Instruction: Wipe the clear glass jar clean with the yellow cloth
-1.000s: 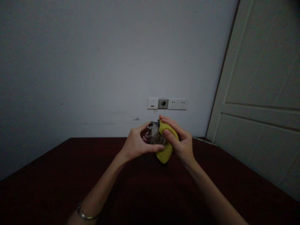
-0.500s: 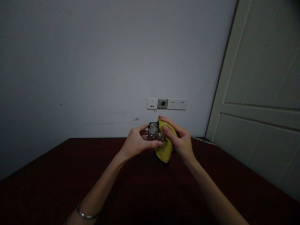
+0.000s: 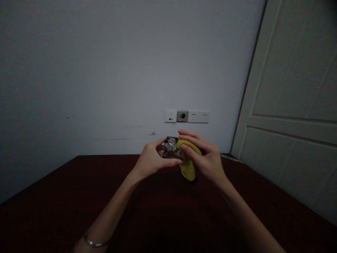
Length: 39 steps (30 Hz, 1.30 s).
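My left hand is closed around a chunky, square piece of smoky clear glass, thumb below and fingers behind it. Its exact kind cannot be made out. From the right, my right hand grips a folded yellow cloth between thumb and fingers. The top of the cloth touches the glass piece's right side, and its lower end hangs down beneath the hand with a dark edge. Both hands are raised above the dark red table.
Behind the table stands a pale wall with a row of sockets just beyond my hands. A panelled white door borders the right side. Some thin flat thing lies at the table's far right edge.
My right hand has shifted slightly right with the cloth, whose hanging end has swung right and looks narrower. My left hand and the glass piece stay almost in place.
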Available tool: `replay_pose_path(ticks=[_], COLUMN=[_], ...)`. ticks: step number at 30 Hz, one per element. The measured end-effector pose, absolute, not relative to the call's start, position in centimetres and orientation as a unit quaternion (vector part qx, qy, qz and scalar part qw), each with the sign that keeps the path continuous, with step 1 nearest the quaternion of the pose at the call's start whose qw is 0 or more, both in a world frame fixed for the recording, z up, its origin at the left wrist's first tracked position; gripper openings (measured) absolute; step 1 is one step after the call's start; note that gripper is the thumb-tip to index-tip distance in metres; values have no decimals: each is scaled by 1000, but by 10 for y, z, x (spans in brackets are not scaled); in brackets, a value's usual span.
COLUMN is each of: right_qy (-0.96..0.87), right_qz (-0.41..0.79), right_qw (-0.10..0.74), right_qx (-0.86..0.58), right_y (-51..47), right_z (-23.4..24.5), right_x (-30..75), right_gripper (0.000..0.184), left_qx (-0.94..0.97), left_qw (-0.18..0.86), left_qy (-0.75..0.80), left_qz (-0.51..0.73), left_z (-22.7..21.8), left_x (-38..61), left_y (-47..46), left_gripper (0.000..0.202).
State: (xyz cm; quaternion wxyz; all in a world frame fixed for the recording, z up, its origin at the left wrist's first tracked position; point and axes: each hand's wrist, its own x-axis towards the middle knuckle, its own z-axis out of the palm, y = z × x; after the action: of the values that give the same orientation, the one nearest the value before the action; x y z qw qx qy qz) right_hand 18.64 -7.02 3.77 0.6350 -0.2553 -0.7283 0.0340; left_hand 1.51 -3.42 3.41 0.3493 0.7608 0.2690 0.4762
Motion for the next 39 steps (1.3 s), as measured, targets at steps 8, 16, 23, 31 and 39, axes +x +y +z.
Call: replay_pose_path(ticks=[8,16,23,31,39], right_qy=[-792,-792,-751,-822,-740], right_qz=[-25,-96,-69,44,92], right_qw=[569,560,602,517,605], right_qx=[-220,-224,-262,-233,-278], right_y=[-72,-73,-72,-71,-65], right_z=[33,32,33,42,41], right_x=[180,177,171,189,192], right_gripper=[25,23,20,22,16], left_qx=[799,806,807,806,810], left_qw=[223,157,143,156,201], left_qy=[312,341,353,356,323], left_qz=[464,459,451,447,445], left_z=[33,36,37,31,32], left_x=[14,15,16,17,15], left_y=[-32,-37,-41,-34,-39], left_gripper=[57,51,51,58,77])
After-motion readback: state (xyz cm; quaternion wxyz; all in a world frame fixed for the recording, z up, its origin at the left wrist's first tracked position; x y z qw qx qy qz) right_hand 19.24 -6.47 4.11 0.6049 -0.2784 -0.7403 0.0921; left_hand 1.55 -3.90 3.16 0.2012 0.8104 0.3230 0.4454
